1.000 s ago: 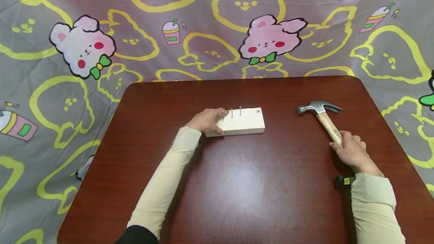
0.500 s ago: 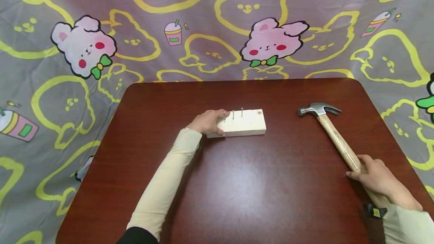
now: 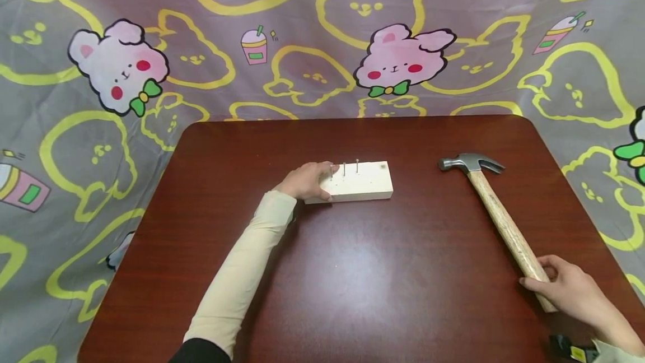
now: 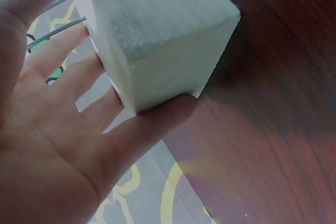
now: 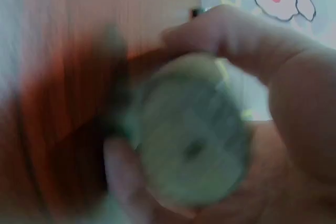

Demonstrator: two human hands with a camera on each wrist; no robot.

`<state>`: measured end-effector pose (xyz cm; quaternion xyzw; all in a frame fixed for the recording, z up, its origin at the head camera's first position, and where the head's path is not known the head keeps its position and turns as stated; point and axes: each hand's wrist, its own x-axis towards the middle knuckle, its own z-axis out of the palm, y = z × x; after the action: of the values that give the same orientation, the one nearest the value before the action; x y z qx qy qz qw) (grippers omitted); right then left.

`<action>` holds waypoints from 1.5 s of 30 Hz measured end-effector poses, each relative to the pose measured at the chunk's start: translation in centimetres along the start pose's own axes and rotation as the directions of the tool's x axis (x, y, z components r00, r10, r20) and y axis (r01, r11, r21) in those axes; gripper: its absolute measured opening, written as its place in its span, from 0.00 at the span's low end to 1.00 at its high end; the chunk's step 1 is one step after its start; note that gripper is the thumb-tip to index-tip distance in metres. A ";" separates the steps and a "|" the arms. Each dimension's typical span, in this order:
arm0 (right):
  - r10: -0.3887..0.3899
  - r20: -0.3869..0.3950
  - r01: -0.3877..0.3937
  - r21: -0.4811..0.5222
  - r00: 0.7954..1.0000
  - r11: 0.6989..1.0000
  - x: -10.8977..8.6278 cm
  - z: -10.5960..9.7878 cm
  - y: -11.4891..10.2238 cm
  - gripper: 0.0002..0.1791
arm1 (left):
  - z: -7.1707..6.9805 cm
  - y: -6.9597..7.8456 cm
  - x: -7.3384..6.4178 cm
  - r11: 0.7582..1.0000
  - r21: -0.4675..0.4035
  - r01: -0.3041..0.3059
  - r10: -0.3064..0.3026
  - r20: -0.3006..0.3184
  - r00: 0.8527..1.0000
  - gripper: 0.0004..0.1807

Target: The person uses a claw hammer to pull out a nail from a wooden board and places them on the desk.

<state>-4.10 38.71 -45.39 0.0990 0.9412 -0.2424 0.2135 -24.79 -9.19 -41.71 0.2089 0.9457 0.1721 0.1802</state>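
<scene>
My left hand grips the left end of a pale wooden block lying on the table. Three nails stand upright in its top, the leftmost close to the fingers. In the left wrist view the thumb presses one long side of the block and the fingers reach across its nailed face. A claw hammer with a wooden handle lies at the right, head away from me. Near the handle's butt, my right hand has thumb and fingers curled round it. The right wrist view shows the round handle end, blurred, between thumb and fingers.
The brown wooden table has rounded far corners. A patterned curtain hangs behind it and along both sides. Bare tabletop lies between the block and the hammer.
My right hand has slid down the handle toward me, from about its middle to near its butt. The hammer has stayed in place, and the left hand and block have not moved.
</scene>
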 end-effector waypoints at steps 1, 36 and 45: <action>-0.005 0.016 0.005 0.044 1.000 0.999 -0.1 0.1 -0.2 0.38 | 0.0 0.0 0.0 1.000 -0.004 0.002 -0.002 -0.003 1.000 0.46; -0.139 -0.031 0.085 0.911 0.990 0.402 -1.0 5.3 -6.9 0.04 | 0.4 -0.2 -0.8 0.998 -0.013 -0.067 0.067 -0.019 0.998 0.49; -0.175 -0.149 0.210 0.886 0.973 0.414 -2.7 3.7 -9.5 0.04 | 0.3 4.8 -2.3 0.852 -0.517 -0.082 -0.232 -0.513 0.827 0.27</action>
<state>-3.16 28.44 -43.17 0.0922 0.6779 -0.7245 0.0837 -21.12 -6.04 -39.47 0.0544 0.8819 0.4660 -0.0472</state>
